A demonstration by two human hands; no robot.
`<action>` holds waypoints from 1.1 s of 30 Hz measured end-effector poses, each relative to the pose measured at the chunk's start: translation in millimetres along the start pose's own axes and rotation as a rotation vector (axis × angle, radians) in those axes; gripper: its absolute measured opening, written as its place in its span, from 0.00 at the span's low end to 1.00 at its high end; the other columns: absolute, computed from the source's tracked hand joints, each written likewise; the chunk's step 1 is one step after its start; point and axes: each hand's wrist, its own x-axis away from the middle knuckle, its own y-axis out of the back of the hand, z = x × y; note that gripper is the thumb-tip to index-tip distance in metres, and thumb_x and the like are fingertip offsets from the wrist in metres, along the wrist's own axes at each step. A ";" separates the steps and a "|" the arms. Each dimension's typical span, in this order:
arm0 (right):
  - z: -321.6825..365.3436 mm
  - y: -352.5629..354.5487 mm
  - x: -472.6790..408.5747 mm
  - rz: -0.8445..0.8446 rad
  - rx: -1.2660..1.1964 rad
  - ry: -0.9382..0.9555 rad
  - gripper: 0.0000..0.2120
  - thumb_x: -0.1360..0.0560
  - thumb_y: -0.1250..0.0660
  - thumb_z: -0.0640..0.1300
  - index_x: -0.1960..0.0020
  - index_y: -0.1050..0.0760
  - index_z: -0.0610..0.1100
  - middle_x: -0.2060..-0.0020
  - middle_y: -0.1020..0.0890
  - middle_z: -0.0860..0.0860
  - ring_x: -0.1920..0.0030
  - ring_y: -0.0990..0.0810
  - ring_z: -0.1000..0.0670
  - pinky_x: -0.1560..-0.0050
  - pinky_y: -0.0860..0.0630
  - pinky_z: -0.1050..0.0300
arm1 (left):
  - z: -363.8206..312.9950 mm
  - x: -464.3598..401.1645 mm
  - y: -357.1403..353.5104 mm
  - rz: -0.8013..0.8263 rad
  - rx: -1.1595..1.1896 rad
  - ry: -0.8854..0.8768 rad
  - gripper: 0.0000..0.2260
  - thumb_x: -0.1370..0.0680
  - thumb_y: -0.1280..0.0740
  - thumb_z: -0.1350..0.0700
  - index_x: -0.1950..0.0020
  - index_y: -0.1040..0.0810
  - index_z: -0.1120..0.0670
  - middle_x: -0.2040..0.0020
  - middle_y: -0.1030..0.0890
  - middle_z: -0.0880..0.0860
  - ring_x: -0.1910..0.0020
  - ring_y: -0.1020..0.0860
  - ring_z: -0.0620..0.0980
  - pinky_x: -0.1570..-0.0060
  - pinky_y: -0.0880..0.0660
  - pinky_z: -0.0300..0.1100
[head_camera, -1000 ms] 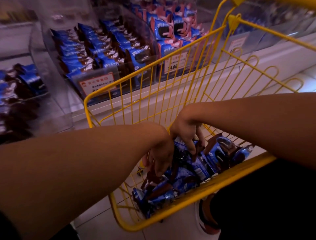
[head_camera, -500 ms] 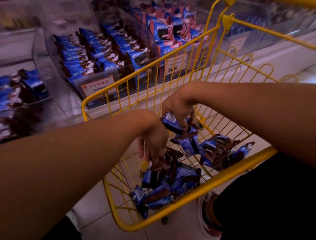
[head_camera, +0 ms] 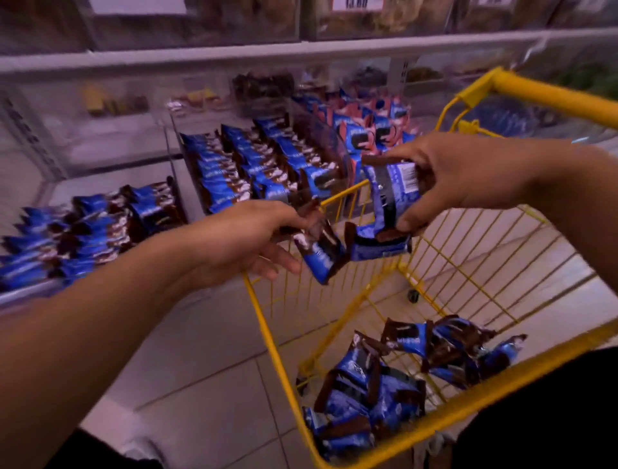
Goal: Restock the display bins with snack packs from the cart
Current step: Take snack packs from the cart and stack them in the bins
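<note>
Your display bins (head_camera: pixel 254 167) sit at the left, lined with blue packs; your left hand (head_camera: pixel 247 241) pinches one snack pack (head_camera: pixel 321 257), apparently by its end; your right hand (head_camera: pixel 444 177) grips two more packs (head_camera: pixel 391 197) above the yellow cart (head_camera: pixel 277 351); loose packs (head_camera: pixel 394 381) lie in its basket.

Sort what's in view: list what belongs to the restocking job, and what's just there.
Job:
left hand with a pack
right hand with packs
yellow cart
loose packs
display bins

Bystanders:
pink-and-blue packs
price label
</note>
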 end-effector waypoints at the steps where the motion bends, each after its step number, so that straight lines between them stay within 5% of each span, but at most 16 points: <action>1: 2.4 -2.3 1.5 -0.037 -0.091 0.040 0.26 0.37 0.21 0.31 0.42 0.23 0.41 0.50 0.14 0.43 0.50 0.14 0.45 0.55 0.16 0.51 | 0.8 0.3 0.1 -0.040 0.065 -0.023 0.07 0.21 0.36 0.55 0.53 0.19 0.54 0.62 0.19 0.53 0.74 0.21 0.48 0.82 0.32 0.34; 7: 10.1 -30.9 -9.0 -0.212 -0.490 0.115 0.31 0.39 0.25 0.31 0.36 0.26 0.36 0.44 0.16 0.39 0.46 0.16 0.42 0.48 0.18 0.42 | -1.9 0.8 -11.3 -0.020 0.337 -0.013 0.09 0.20 0.38 0.49 0.50 0.20 0.51 0.62 0.19 0.51 0.72 0.23 0.45 0.75 0.29 0.34; 11: 9.2 -32.2 -17.4 -0.323 -0.703 0.047 0.26 0.36 0.29 0.34 0.38 0.24 0.40 0.44 0.17 0.42 0.49 0.17 0.45 0.53 0.16 0.50 | -3.9 1.1 -14.9 0.073 0.447 -0.105 0.05 0.21 0.36 0.58 0.53 0.20 0.53 0.64 0.19 0.51 0.67 0.25 0.45 0.68 0.23 0.35; 15: 5.7 -28.2 -22.8 -0.398 -0.933 0.043 0.21 0.35 0.32 0.34 0.42 0.23 0.40 0.51 0.15 0.45 0.56 0.15 0.50 0.54 0.16 0.55 | -3.4 -4.7 -14.3 -0.069 0.398 -0.173 0.07 0.22 0.32 0.58 0.61 0.19 0.53 0.70 0.26 0.48 0.71 0.29 0.43 0.72 0.25 0.34; 17: 3.6 -31.9 -24.9 -0.489 -0.870 0.132 0.20 0.36 0.30 0.34 0.44 0.24 0.41 0.51 0.15 0.45 0.54 0.15 0.49 0.57 0.17 0.55 | -3.1 -5.9 -13.4 -0.106 0.443 -0.124 0.05 0.22 0.31 0.53 0.55 0.19 0.53 0.67 0.24 0.50 0.70 0.28 0.45 0.72 0.24 0.36; 20: 4.7 -37.2 -24.3 -0.638 -0.466 0.346 0.28 0.38 0.23 0.33 0.39 0.25 0.37 0.48 0.15 0.43 0.49 0.16 0.46 0.51 0.18 0.51 | -5.6 -3.8 -9.2 0.022 0.646 -0.009 0.13 0.20 0.36 0.49 0.45 0.19 0.56 0.54 0.17 0.58 0.63 0.19 0.52 0.61 0.18 0.45; 23: 9.6 -40.4 -21.6 -0.593 -0.131 0.461 0.29 0.37 0.19 0.35 0.39 0.25 0.35 0.46 0.16 0.40 0.48 0.17 0.48 0.44 0.19 0.44 | -7.4 -1.1 -2.8 0.186 0.739 0.052 0.22 0.18 0.42 0.45 0.41 0.18 0.61 0.44 0.18 0.66 0.52 0.16 0.63 0.53 0.17 0.54; 27: 15.5 -45.1 -17.8 -0.470 0.124 0.547 0.19 0.35 0.19 0.37 0.48 0.23 0.40 0.56 0.17 0.52 0.56 0.18 0.57 0.56 0.21 0.58 | -7.7 0.9 0.8 0.248 0.671 0.074 0.29 0.23 0.39 0.37 0.40 0.18 0.60 0.43 0.18 0.65 0.53 0.15 0.61 0.56 0.17 0.50; 29: 15.7 -48.5 -17.1 -0.427 0.045 0.530 0.21 0.36 0.18 0.37 0.47 0.22 0.41 0.55 0.16 0.52 0.55 0.17 0.56 0.54 0.21 0.60 | -9.0 3.0 2.8 0.246 0.654 0.078 0.25 0.25 0.35 0.44 0.37 0.20 0.60 0.43 0.17 0.64 0.56 0.15 0.59 0.59 0.17 0.48; 33: 10.8 -46.8 -19.6 -0.395 -0.532 0.352 0.26 0.37 0.22 0.37 0.41 0.23 0.41 0.48 0.14 0.45 0.49 0.15 0.46 0.52 0.17 0.49 | -8.2 5.1 4.6 0.251 0.670 -0.010 0.21 0.30 0.33 0.58 0.38 0.21 0.60 0.45 0.17 0.64 0.54 0.15 0.60 0.60 0.18 0.51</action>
